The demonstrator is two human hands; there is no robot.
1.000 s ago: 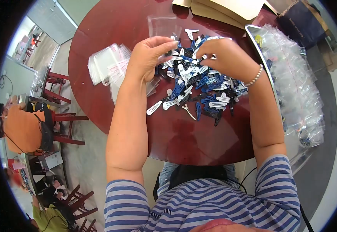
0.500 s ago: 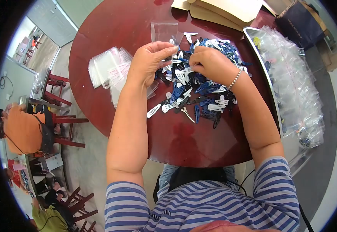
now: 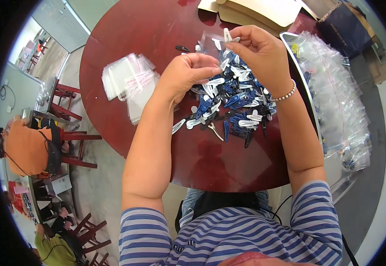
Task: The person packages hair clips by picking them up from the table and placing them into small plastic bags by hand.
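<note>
On the round table (image 3: 204,166), a heap of hair snap clips (image 3: 235,99) in white, blue and black is spread at the centre. The right hand (image 3: 263,53) has been raised from the heap toward its twelve o'clock side, and a white snap clip (image 3: 227,34) is now held upright, pinched between thumb and fingers. A clear plastic bag (image 3: 208,43) is stretched between the hands; its edge appears to be gripped by the thumb and fingers of the left hand (image 3: 186,75), which has been shifted toward the right. By this change the white clip has been brought from the loose heap to beside the bag's upper end; whether it is inside the film cannot be told.

A single black clip (image 3: 182,48) is left at the heap's eleven o'clock, and a pale forked clip (image 3: 216,131) at its seven o'clock. Flat clear bags (image 3: 113,82) are stacked at ten o'clock. A tray (image 3: 314,116) is placed at three o'clock, piled with filled plastic packets (image 3: 337,97). Opened cardboard (image 3: 255,15) is seen at twelve o'clock, with a dark paper bag (image 3: 345,31) at one to two.
</note>
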